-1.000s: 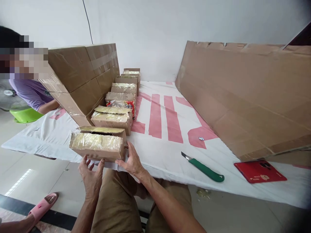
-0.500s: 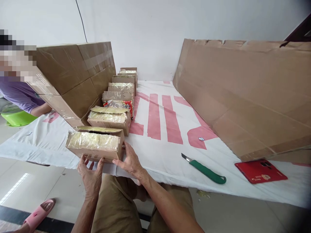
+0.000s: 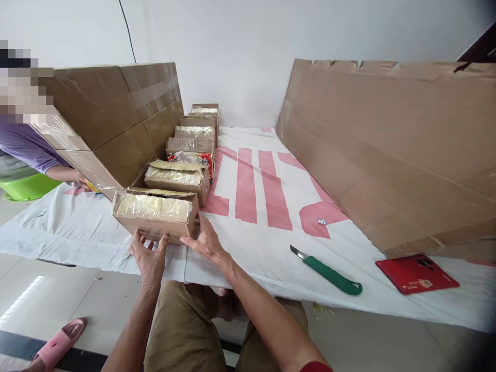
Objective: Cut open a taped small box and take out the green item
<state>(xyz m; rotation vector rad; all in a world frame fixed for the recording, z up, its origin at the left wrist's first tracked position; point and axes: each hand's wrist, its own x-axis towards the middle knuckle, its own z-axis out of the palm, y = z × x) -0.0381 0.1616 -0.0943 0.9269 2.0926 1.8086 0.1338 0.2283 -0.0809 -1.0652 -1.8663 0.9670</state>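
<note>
The nearest small cardboard box [image 3: 155,227] sits on the cloth-covered table, with clear plastic wrap over a yellowish content at its top. My left hand [image 3: 149,256] is against its front lower edge, thumb and fingers on the cardboard; some fingertips are hidden. Around its front right corner, my right hand [image 3: 205,240] has the thumb on the front face and the fingers along the side. Just behind stands a second small box [image 3: 176,181] with its flap up. Red printed plastic packaging [image 3: 207,163] shows beyond that one.
More small boxes [image 3: 196,134] run in a row toward the wall. Large taped cartons [image 3: 127,124] stand left; a cardboard panel [image 3: 387,155] leans right. A green-handled utility knife [image 3: 333,274] and red phone [image 3: 418,274] lie near the front edge. A co-worker's hand [image 3: 77,178] is at left.
Both my hands have pushed the nearest box forward and slightly right, closer to the row. The co-worker's hand has come farther into view beside the cartons, with something yellow at it.
</note>
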